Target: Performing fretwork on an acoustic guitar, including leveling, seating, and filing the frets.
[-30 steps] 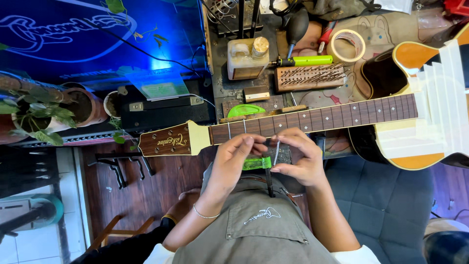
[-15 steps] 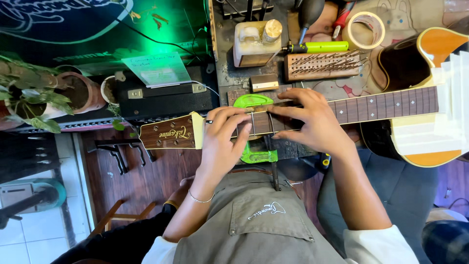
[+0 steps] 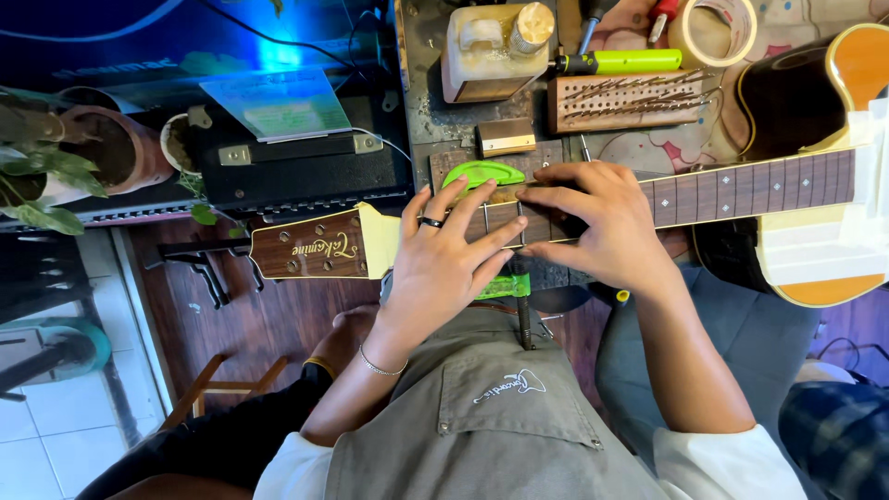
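An acoustic guitar lies across the workbench, its brown headstock [image 3: 310,246] at the left and its dark fretboard neck [image 3: 741,190] running right to the yellow-edged body [image 3: 820,241]. My left hand [image 3: 444,259], with a ring and a bracelet, rests flat on the neck just right of the nut, fingers spread. My right hand [image 3: 597,222] presses on the fretboard beside it, fingertips pinched together over a fret; anything between them is hidden. A green tool [image 3: 482,173] lies just behind the neck, and a green clamp [image 3: 507,285] shows below it.
On the bench behind stand a plastic jug [image 3: 486,51], a wooden block of drill bits [image 3: 630,100], a green-handled screwdriver [image 3: 616,62], a tape roll [image 3: 708,32] and a small brass-topped block [image 3: 506,137]. A black case [image 3: 296,171] and potted plants [image 3: 65,157] sit left.
Both hands rose from just below the neck onto the fretboard. The left hand now lies flat with fingers spread, the right hand beside it. The view has tilted down.
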